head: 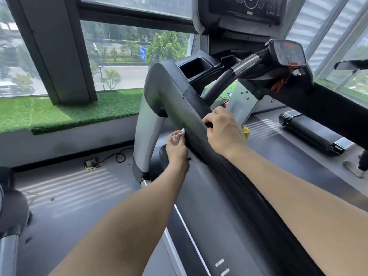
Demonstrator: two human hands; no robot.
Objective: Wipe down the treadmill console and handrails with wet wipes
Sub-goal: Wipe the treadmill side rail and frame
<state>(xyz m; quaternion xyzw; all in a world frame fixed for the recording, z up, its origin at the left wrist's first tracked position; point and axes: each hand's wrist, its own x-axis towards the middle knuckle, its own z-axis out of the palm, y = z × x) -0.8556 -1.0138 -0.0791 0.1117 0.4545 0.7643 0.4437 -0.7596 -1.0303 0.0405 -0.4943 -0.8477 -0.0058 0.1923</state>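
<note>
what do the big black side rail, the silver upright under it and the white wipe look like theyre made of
Broad black side handrail: looks like moulded plastic, semi-matte with a soft sheen, possibly damp. Silver-grey curved upright post: painted metal or plastic, smooth satin finish; can't tell which. Small crumpled white wet wipe, pinched in the left hand: thin, soft non-woven cloth, creased and limp.
</note>
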